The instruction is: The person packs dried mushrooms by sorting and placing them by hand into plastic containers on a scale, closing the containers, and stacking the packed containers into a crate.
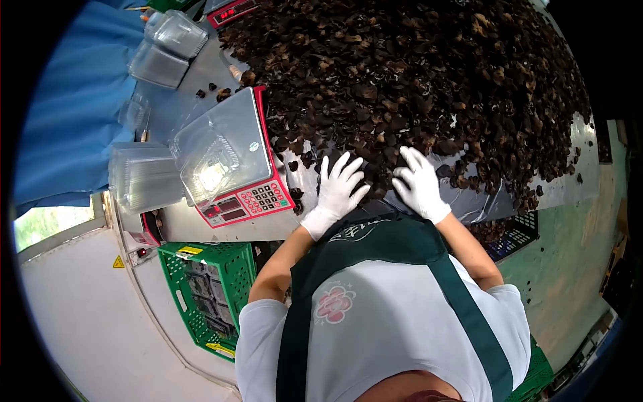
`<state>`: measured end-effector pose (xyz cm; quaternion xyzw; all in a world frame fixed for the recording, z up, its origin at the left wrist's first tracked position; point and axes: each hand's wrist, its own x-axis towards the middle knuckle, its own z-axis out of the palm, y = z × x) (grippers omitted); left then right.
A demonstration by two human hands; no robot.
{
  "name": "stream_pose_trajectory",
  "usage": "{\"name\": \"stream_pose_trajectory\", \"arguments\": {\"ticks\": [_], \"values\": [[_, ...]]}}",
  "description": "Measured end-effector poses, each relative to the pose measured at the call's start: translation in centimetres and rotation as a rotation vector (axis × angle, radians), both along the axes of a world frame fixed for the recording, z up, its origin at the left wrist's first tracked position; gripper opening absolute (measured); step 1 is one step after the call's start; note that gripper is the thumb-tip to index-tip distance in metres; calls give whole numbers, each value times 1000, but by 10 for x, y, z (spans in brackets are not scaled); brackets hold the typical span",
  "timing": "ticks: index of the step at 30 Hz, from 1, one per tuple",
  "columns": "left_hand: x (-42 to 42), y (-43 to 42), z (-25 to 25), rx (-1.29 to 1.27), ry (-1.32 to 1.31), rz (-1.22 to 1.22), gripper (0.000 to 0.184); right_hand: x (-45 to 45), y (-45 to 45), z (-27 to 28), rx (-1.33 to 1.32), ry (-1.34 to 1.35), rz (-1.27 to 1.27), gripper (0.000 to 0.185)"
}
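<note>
A wide heap of dark dried mushroom pieces, which look like wood ear [402,80], covers much of the metal table. My left hand [338,189], in a white glove, lies at the heap's near edge with its fingers spread. My right hand [420,187], also white-gloved, rests a little to the right with fingers apart, its tips at the edge of the pieces. Nothing shows in either hand. Left of my left hand stands a red digital scale [258,199] with a clear plastic container [216,164] on its plate.
Stacked clear plastic containers [142,179] stand left of the scale, with more containers [167,50] farther back. A second red scale [231,12] is at the far side. Below the table's left end sits a green crate [175,278]; a dark crate [519,236] is under the right side.
</note>
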<state>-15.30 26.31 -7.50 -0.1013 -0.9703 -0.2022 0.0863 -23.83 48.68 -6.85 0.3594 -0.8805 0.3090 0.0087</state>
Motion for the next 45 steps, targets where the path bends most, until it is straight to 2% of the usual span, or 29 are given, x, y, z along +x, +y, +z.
{"name": "stream_pose_trajectory", "arguments": {"ticks": [2,6,9,11,14,15,16,18,20,22,25,28,29,32,33,34,38,42,45], "values": [[12,2,4,-8,-15,-11,32,20,4,-8,32,86,32,21],[18,-4,4,76,23,-52,38,19,17,-6,-46,24,202,22],[3,-9,10,100,105,-5,57,-3,19,7,-119,29,73,24],[-14,-5,18,109,134,113,73,-24,8,18,-96,90,-64,35],[-28,-2,9,84,-26,194,81,-39,-13,16,-2,128,-136,53],[-26,-3,6,0,-104,115,81,-35,-18,10,17,91,-52,59],[-21,-3,7,-84,-186,37,81,-24,-21,17,158,73,47,58],[-5,-6,9,-13,-161,-107,67,0,-17,10,176,26,260,53],[17,-7,15,-10,-191,-187,55,22,-4,-9,90,20,425,45],[36,-11,10,28,-179,-225,43,26,11,-14,25,19,447,31],[47,-22,12,-12,-107,-221,41,22,35,-4,-17,-33,382,35],[52,-28,22,37,-73,-129,55,22,49,39,43,-102,149,46],[53,-32,19,61,-47,-115,65,21,54,46,37,-149,73,52],[54,-36,24,41,-195,13,89,20,65,45,211,-268,-108,85],[54,-35,23,49,-242,84,100,21,67,40,307,-222,-108,101],[53,-32,22,17,-290,142,108,24,65,35,307,-225,-107,101],[45,-23,11,-22,-355,110,117,38,51,10,348,-271,-91,111],[32,-17,10,60,-266,-22,114,35,37,6,243,-344,-108,108],[18,-4,8,45,-219,-135,103,36,34,-8,126,-385,-92,104]]}}
